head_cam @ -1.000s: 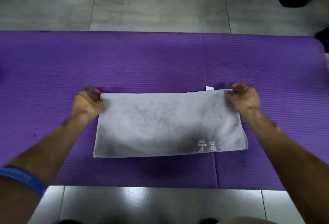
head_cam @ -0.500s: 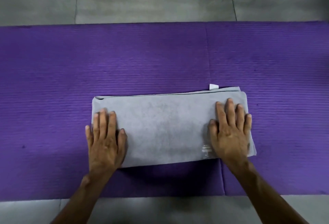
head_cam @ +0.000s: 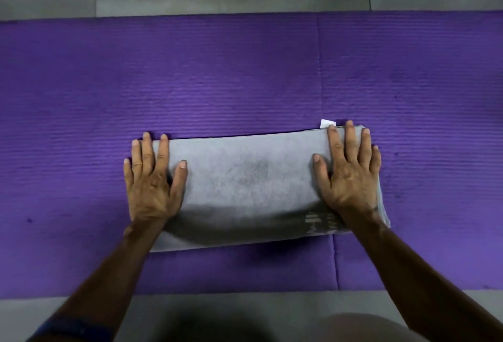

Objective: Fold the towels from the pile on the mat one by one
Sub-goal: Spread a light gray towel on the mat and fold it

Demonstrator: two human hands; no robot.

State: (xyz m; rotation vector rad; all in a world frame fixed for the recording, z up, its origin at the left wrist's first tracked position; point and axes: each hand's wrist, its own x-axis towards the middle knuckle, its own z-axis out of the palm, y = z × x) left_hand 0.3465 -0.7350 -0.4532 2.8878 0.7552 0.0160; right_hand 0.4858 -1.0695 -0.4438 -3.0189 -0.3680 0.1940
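Lying flat, towel [head_cam: 250,186] spans left hand [head_cam: 152,178] to right hand [head_cam: 351,175].

Both hands [head_cam: 250,178] flat, fingers spread

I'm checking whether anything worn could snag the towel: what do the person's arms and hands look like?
Both forearms are bare, with no sleeves in view. The left hand and right hand wear no gloves, and no rings show. The only thing worn is a blue wristband far up the left forearm, at the picture's bottom edge.
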